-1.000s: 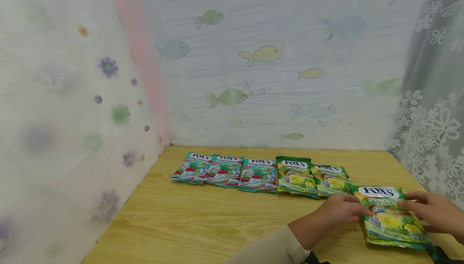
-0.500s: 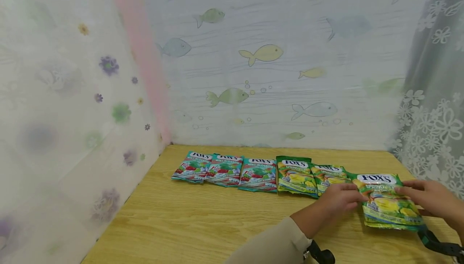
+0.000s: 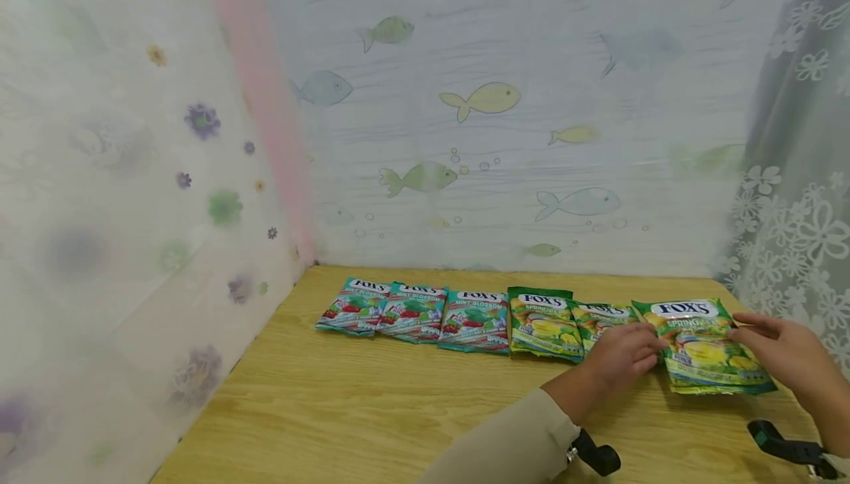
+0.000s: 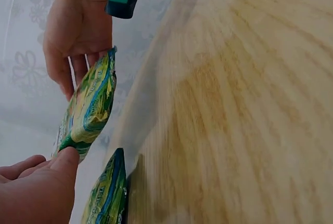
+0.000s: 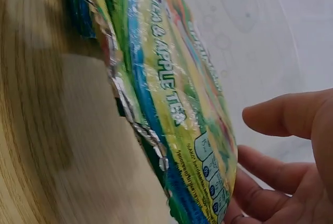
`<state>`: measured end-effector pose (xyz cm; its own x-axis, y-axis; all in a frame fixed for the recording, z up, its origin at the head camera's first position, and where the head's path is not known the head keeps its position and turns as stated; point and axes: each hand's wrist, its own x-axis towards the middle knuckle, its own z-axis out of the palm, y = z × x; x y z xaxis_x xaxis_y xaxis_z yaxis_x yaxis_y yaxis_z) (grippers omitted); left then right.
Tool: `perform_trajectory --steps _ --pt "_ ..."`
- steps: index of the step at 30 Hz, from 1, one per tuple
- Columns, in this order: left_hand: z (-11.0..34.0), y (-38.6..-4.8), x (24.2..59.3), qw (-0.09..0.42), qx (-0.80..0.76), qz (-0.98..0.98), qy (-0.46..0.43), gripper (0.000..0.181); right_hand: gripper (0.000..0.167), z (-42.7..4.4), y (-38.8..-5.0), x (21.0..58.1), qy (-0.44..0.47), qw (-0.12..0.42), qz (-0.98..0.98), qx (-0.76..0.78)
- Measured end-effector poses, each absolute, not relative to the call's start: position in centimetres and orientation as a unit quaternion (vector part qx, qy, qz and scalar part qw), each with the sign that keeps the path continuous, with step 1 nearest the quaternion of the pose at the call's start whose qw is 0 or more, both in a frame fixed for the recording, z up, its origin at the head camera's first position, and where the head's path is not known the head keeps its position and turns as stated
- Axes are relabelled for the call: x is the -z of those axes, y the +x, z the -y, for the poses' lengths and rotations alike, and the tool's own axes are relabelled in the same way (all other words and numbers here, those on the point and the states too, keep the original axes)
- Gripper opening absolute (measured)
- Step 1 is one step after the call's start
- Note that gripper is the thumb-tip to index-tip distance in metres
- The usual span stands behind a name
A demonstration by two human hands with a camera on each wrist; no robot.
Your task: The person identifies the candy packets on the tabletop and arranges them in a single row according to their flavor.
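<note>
A green-and-yellow FOX'S candy bag (image 3: 707,347) is held tilted above the right part of the table, as the gap in the left wrist view shows. My left hand (image 3: 624,355) pinches its left end, the thumb (image 4: 66,156) lying against the wrapper. My right hand (image 3: 790,355) is at the opposite edge. In the right wrist view its fingers (image 5: 265,200) are straight behind the bag, while the thumb (image 5: 276,117) stands apart from it. Just left of my left hand lies another green candy bag (image 3: 594,322), partly hidden by that hand.
Along the back of the wooden table (image 3: 372,410), a row continues leftward with another green bag (image 3: 543,325) and three teal Mint Blossom bags (image 3: 474,322). Patterned sheets (image 3: 491,174) enclose the back and sides. Black straps with camera mounts (image 3: 598,454) hang at both wrists.
Both hands have moved the candy bag away from me, toward the back row, and slightly left. The right thumb has shifted from over the bag toward its edge. The other bags stay put.
</note>
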<state>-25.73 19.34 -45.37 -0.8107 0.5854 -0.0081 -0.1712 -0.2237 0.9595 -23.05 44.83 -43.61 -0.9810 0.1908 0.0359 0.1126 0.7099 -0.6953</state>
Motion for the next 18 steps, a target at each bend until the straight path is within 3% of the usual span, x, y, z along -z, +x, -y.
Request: perform_trajectory --steps 8,14,18 --pt "-19.6 -26.9 44.9 0.270 -0.823 -0.478 0.143 0.052 0.072 -45.0 -23.7 45.2 -0.047 0.111 0.912 -0.392" --pt "-20.0 -27.6 45.5 0.279 -0.831 -0.459 0.144 0.055 0.064 -45.0 -24.3 47.1 -0.040 0.178 0.885 -0.429" --pt "-20.4 -28.0 45.9 0.278 -0.835 -0.452 0.147 0.057 0.061 -45.0 -24.5 47.8 -0.038 0.189 0.871 -0.452"
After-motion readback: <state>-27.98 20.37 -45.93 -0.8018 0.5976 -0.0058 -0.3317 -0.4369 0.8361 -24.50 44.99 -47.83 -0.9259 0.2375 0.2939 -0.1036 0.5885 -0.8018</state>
